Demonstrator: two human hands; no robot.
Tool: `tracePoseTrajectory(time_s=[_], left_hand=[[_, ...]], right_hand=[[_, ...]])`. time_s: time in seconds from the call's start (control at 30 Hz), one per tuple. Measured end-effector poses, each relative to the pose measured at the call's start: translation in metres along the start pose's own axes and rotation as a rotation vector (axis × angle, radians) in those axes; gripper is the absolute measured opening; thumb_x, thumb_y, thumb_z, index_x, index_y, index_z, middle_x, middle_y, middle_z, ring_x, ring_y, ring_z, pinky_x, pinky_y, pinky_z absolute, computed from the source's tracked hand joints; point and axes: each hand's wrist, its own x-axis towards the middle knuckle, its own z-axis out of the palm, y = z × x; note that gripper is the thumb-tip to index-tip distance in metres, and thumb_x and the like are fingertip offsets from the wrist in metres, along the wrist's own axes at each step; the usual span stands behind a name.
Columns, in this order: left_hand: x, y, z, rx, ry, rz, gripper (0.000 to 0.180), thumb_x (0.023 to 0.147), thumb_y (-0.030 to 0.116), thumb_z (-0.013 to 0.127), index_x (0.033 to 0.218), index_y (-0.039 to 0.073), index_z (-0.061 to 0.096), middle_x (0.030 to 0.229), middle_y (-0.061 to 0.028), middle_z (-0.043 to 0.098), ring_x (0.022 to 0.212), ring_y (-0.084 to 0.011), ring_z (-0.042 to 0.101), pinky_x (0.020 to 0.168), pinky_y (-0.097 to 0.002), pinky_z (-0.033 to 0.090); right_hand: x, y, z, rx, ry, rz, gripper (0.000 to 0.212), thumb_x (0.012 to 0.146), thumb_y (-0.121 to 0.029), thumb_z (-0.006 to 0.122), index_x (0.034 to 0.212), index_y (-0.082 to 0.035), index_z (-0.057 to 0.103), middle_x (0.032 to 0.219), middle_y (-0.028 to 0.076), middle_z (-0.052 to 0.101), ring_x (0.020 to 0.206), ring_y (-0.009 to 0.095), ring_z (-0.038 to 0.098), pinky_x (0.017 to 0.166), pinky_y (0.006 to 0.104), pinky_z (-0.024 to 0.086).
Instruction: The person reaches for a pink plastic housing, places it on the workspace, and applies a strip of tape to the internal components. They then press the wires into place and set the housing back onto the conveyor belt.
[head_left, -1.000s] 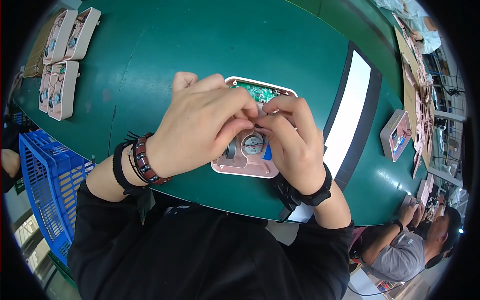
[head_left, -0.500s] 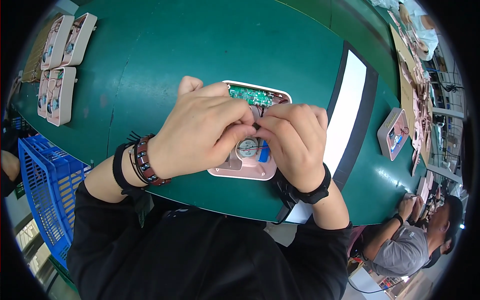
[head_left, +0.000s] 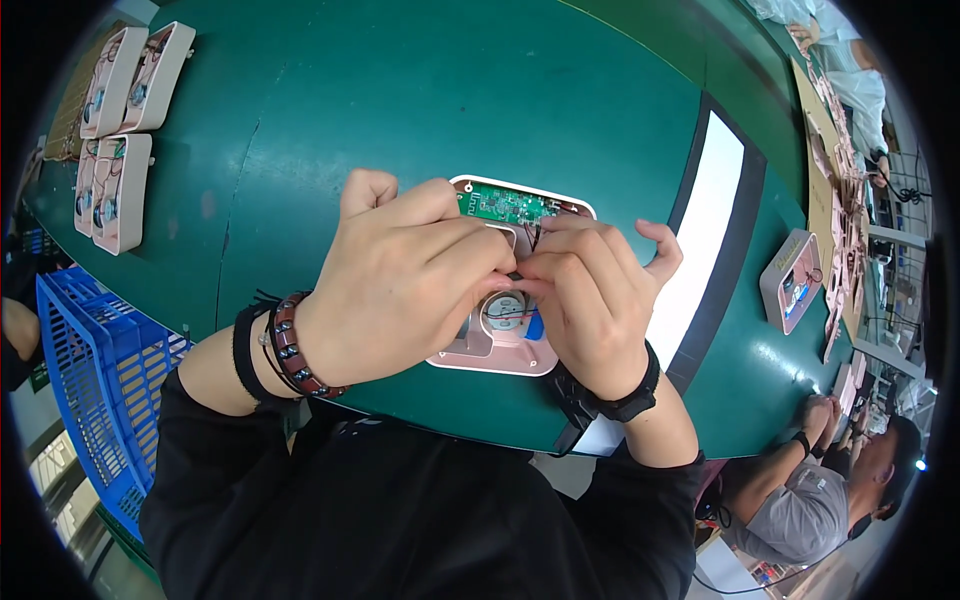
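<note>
A pink open device shell (head_left: 497, 352) lies on the green table (head_left: 420, 110) in front of me. Inside it I see a green circuit board (head_left: 505, 205) at the far end and a round silver speaker (head_left: 507, 310) near the middle. My left hand (head_left: 400, 280) covers the shell's left half, fingertips pinched over its centre. My right hand (head_left: 590, 295) meets it from the right, fingertips pinched at the same spot on thin wires. What exactly is between the fingers is hidden.
Several more pink shells (head_left: 120, 130) lie in rows at the table's far left. Another open shell (head_left: 790, 280) sits at the right, past a white strip (head_left: 700, 250). A blue plastic crate (head_left: 90, 390) stands at the lower left. Another person (head_left: 820, 490) works at the lower right.
The pink shell and both hands sit slightly farther from me than a second ago, showing more of the circuit board. The fingertips stay pinched together over the centre.
</note>
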Motion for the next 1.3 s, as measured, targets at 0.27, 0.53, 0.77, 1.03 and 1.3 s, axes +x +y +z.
tracePoseTrajectory(time_s=[0.27, 0.53, 0.77, 1.03, 1.3], left_hand=[[-0.002, -0.005, 0.002, -0.111, -0.091, -0.062, 0.014, 0.075, 0.012, 0.075, 0.080, 0.014, 0.062, 0.072, 0.0044, 0.061, 0.074, -0.0166, 0.054, 0.071, -0.0357, 0.030], [-0.001, -0.007, 0.003, -0.162, -0.106, -0.107, 0.014, 0.076, 0.007, 0.073, 0.079, 0.011, 0.061, 0.071, 0.0021, 0.061, 0.071, -0.0179, 0.055, 0.068, -0.0342, 0.033], [0.000, -0.004, 0.004, -0.208, -0.105, -0.171, 0.014, 0.080, 0.006, 0.069, 0.082, 0.008, 0.055, 0.073, -0.0039, 0.063, 0.076, -0.0246, 0.058, 0.068, -0.0379, 0.041], [-0.001, -0.010, 0.005, -0.336, -0.082, -0.124, 0.016, 0.076, -0.002, 0.068, 0.084, 0.004, 0.055, 0.072, -0.0063, 0.062, 0.071, -0.0263, 0.058, 0.066, -0.0373, 0.045], [-0.001, -0.012, 0.006, -0.317, -0.099, -0.180, 0.015, 0.076, -0.002, 0.067, 0.082, 0.003, 0.054, 0.072, -0.0074, 0.062, 0.072, -0.0277, 0.058, 0.063, -0.0381, 0.046]], right_hand=[[-0.002, 0.001, 0.000, 0.181, -0.097, 0.082, 0.019, 0.070, -0.008, 0.077, 0.080, -0.012, 0.062, 0.093, 0.001, 0.064, 0.096, 0.020, 0.063, 0.095, 0.0425, 0.029], [-0.002, 0.007, 0.006, 0.326, -0.102, 0.086, 0.020, 0.073, -0.005, 0.076, 0.086, -0.008, 0.062, 0.101, 0.003, 0.063, 0.099, 0.025, 0.062, 0.091, 0.0402, 0.036], [0.003, 0.003, 0.005, 0.255, -0.110, 0.099, 0.019, 0.074, -0.004, 0.075, 0.087, -0.008, 0.062, 0.097, 0.002, 0.063, 0.092, 0.021, 0.062, 0.088, 0.0389, 0.037], [0.011, -0.002, -0.005, 0.152, -0.202, 0.072, 0.016, 0.076, -0.006, 0.074, 0.086, -0.008, 0.062, 0.095, 0.001, 0.063, 0.085, 0.018, 0.061, 0.086, 0.0368, 0.037], [0.014, -0.003, 0.001, 0.162, -0.187, 0.081, 0.014, 0.077, -0.003, 0.072, 0.085, -0.008, 0.061, 0.095, 0.000, 0.062, 0.081, 0.019, 0.060, 0.086, 0.0372, 0.037]])
